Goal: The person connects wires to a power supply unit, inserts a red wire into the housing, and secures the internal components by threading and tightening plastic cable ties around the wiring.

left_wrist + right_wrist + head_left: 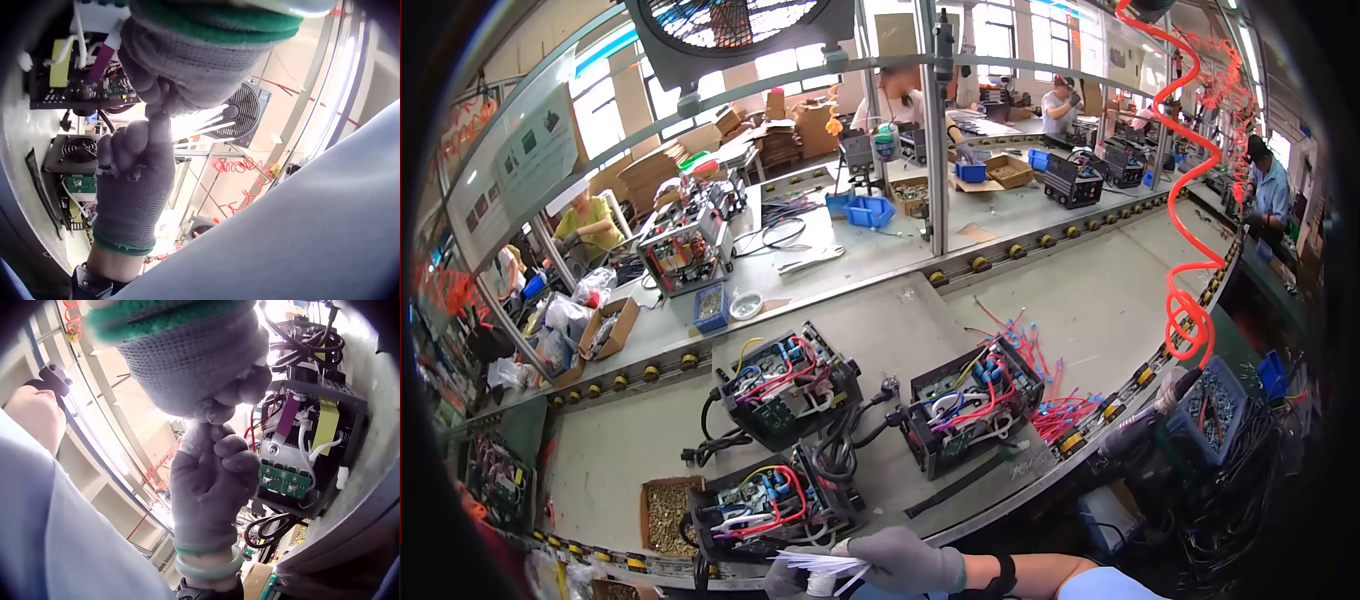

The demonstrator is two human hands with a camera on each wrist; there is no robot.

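Both hands wear grey knit gloves and meet at the front edge of the bench. My right hand [905, 560] and left hand [785, 580] have their fingertips together on a bundle of thin white strips [818, 562] that look like cable ties. In the left wrist view the strips [200, 122] fan out from between the pinching fingers. Just beyond the hands sits an open black chassis [770, 510] with red, white and yellow wires. Two more open chassis, one at the centre [790, 385] and one to the right [975, 405], stand behind it with coiled black power cords.
A cardboard box of small metal parts [670, 515] stands left of the near chassis. Red wires [1065, 415] lie on the right by the roller edge. A red coiled air hose [1190, 310] hangs at the right above a blue bin [1212, 410]. Other people work across the bench.
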